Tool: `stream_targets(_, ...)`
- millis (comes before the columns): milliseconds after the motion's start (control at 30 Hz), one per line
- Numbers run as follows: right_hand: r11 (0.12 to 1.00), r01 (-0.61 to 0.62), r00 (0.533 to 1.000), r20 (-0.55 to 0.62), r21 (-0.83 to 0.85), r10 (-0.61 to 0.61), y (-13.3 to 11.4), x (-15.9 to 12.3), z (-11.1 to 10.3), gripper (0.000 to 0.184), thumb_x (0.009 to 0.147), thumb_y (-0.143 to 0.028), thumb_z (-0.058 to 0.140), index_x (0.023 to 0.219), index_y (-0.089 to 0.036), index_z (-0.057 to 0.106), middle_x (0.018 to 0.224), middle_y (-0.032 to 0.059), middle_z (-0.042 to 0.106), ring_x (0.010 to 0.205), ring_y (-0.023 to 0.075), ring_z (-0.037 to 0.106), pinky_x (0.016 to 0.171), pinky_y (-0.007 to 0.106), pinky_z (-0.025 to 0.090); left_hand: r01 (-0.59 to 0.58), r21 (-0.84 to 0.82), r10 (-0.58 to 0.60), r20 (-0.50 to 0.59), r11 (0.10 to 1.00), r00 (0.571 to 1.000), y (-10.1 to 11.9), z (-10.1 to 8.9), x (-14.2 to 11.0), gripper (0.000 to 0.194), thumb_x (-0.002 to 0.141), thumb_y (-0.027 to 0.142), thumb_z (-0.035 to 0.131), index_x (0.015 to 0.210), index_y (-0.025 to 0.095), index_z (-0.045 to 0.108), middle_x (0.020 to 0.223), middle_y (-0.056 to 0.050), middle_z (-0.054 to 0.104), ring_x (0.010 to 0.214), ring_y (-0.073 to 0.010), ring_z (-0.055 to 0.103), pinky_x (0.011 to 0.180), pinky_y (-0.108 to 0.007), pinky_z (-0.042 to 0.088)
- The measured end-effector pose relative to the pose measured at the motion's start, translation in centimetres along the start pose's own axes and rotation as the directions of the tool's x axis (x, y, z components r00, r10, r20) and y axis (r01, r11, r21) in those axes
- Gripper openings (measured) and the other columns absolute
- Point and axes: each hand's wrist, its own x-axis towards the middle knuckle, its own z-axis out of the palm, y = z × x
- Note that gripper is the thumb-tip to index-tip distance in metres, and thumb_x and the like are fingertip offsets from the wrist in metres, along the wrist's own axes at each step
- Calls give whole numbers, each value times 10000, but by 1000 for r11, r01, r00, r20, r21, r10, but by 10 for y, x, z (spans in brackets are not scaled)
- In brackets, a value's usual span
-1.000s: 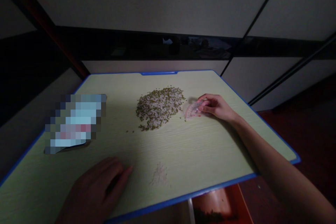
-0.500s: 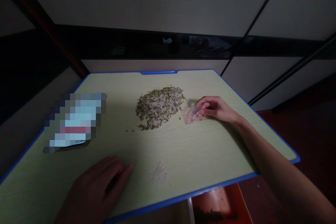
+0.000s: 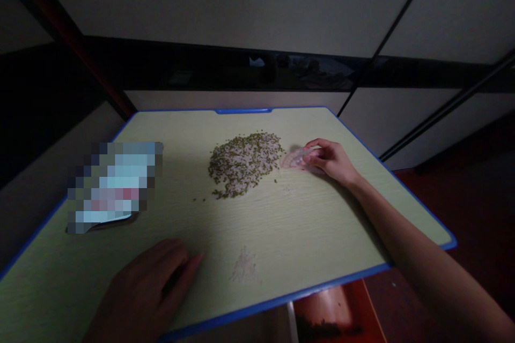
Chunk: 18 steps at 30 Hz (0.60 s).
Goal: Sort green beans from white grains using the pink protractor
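A mixed heap of green beans and white rice-like grains (image 3: 245, 163) lies on the pale folding table (image 3: 193, 225). At the heap's right edge, my right hand (image 3: 332, 161) is closed on a clear plastic protractor (image 3: 295, 158) with pink markings, pinched between thumb and fingers. The protractor is tilted low over the tabletop. A few pale grains (image 3: 288, 189) lie just in front of it. My left hand (image 3: 148, 278) rests loosely at the near left, thumb apart from the bent fingers, nothing seen in it. To its right is a small pile of white grains (image 3: 244, 266).
A phone-like device with a blurred bright screen (image 3: 124, 177) is on the table's left side. Below the near blue edge (image 3: 281, 300) stands an orange container (image 3: 338, 305) with dark matter inside. Cabinet panels (image 3: 233, 5) rise behind the table.
My right hand has moved slightly away from me and left with the protractor, now flatter, uncovering a few pale grains. My left hand has stayed put.
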Motion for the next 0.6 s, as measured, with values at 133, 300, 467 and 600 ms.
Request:
stream_targets(133, 1000, 5, 1000, 12, -3, -5, 0, 0, 2, 264, 555, -209, 719, 770, -169, 572, 499, -37, 611, 371, 60, 426, 361, 192, 220, 13, 39, -14, 20, 999, 1000, -3, 0, -4, 381, 898, 476, 411, 652, 244, 586, 605, 41, 644, 560, -107, 635, 555, -205, 491)
stream_targets(300, 1000, 1, 999, 32, 3, -1, 0, -1, 3, 263, 547, -206, 702, 774, -165, 577, 534, -16, 650, 393, 77, 470, 374, 193, 261, 20, 26, -20, 15, 999, 1000, -4, 2, -6, 382, 892, 501, 410, 671, 250, 596, 625, 45, 657, 573, -106, 643, 580, -204, 495)
stream_targets(467, 1000, 0, 1000, 14, 5, 0, -3, -3, 7, 254, 533, -194, 689, 761, -159, 584, 503, -29, 627, 379, 66, 447, 371, 190, 259, 18, 26, -18, 23, 1000, 1000, -5, 3, -7, 379, 898, 493, 404, 682, 249, 597, 618, 47, 644, 562, -93, 636, 563, -189, 482)
stream_targets(600, 1000, -2, 999, -35, -4, 2, -4, -3, 9, 256, 529, -214, 689, 754, -160, 580, 490, -28, 614, 379, 76, 465, 371, 194, 272, 19, 30, -20, 23, 999, 1000, -5, 2, -7, 371, 895, 491, 415, 678, 248, 594, 634, 45, 659, 586, -102, 645, 605, -199, 496)
